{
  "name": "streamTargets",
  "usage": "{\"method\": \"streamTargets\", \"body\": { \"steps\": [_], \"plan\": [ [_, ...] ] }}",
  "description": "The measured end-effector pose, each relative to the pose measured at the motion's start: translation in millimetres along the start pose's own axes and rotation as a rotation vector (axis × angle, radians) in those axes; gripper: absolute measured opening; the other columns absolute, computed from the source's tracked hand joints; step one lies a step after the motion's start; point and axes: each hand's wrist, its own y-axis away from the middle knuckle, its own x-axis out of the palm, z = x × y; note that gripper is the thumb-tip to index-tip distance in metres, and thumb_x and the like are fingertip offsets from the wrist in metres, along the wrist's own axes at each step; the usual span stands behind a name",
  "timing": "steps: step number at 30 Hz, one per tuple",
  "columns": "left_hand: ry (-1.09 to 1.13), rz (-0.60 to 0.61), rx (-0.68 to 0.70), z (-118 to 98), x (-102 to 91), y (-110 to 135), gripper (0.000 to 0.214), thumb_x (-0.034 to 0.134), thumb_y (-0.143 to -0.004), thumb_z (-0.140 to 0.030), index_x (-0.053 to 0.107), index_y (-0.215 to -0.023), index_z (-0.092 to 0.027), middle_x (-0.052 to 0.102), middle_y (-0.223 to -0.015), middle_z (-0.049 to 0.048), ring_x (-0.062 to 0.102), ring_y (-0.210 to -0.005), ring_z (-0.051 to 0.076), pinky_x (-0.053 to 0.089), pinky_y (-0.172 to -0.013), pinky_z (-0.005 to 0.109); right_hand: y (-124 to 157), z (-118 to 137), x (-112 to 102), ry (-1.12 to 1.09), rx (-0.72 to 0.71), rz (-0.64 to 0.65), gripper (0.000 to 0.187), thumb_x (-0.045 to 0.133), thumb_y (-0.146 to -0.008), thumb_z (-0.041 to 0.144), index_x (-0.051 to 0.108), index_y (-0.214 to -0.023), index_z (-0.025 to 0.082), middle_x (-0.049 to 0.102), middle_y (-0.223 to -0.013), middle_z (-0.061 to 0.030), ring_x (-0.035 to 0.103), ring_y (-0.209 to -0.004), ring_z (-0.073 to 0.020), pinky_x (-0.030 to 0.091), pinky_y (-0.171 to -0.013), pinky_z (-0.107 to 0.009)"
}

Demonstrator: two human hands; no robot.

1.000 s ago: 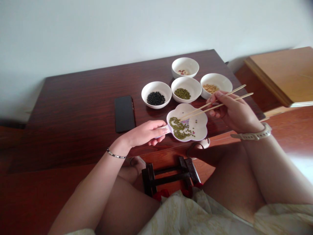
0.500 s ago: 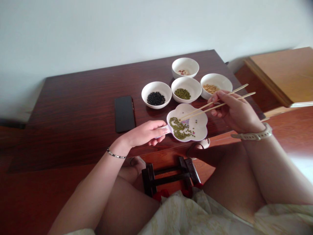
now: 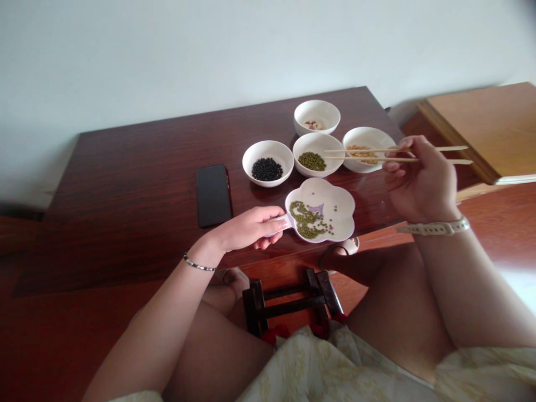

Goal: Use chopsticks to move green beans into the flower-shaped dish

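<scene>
No readable text, label, brand, number or sign anywhere.

Has a phone (image 3: 213, 195) left of four bowls (image 3: 318, 143) on the surface (image 3: 138, 190), plus a dish (image 3: 344, 209) (beans (image 3: 310, 230) inside) before them.

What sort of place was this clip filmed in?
Most likely a room in a home, though only a corner shows: a dark wooden table by a plain pale wall, with a phone lying on it and a flower-shaped dish in use.

Soft light; glare on floor (image 3: 500, 237) at right; lower left dark; edges blurred.
</scene>
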Motion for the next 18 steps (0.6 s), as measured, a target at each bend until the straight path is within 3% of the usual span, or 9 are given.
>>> {"method": "streamTargets", "body": {
  "steps": [3,10,13,18],
  "plan": [
    [0.003,0.005,-0.006,-0.3,-0.1,0.1,0.051,0.076,-0.128,-0.064,0.06,-0.103,-0.023,0.064,-0.094,-0.0023,0.056,-0.075,0.012,0.046,-0.067,0.026,2.0,0.2,2.0,-0.039,-0.016,-0.009,0.027,0.102,-0.1,0.037,0.079,-0.088,0.027,0.074,-0.095,-0.0057,0.063,-0.072,-0.0163,0.044,-0.051,-0.025],
    [-0.007,0.013,-0.003,0.0,-1.1,-1.4,0.048,0.075,-0.129,-0.061,0.06,-0.104,-0.023,0.064,-0.094,-0.003,0.056,-0.075,0.011,0.046,-0.067,0.025,27.9,7.0,22.8,0.087,0.105,0.181,0.038,0.112,-0.096,0.052,0.087,-0.087,0.025,0.076,-0.093,-0.0059,0.064,-0.066,-0.0141,0.044,-0.046,-0.024],
    [-0.005,0.019,-0.004,0.4,-1.5,-1.6,0.047,0.075,-0.129,-0.06,0.06,-0.103,-0.023,0.064,-0.094,-0.0031,0.056,-0.075,0.011,0.046,-0.067,0.025,36.3,6.6,28.9,0.114,0.168,0.236,0.039,0.109,-0.101,0.053,0.088,-0.087,0.024,0.077,-0.09,-0.006,0.066,-0.065,-0.0133,0.05,-0.05,-0.023],
    [-0.004,0.014,-0.005,1.9,-1.4,-1.5,0.049,0.076,-0.128,-0.062,0.059,-0.102,-0.024,0.065,-0.095,-0.0028,0.056,-0.074,0.011,0.047,-0.066,0.024,39.4,6.1,31.8,0.202,0.173,0.275,0.046,0.107,-0.103,0.064,0.088,-0.087,0.026,0.075,-0.082,-0.0054,0.066,-0.064,-0.0154,0.048,-0.048,-0.023]
  ]
}}
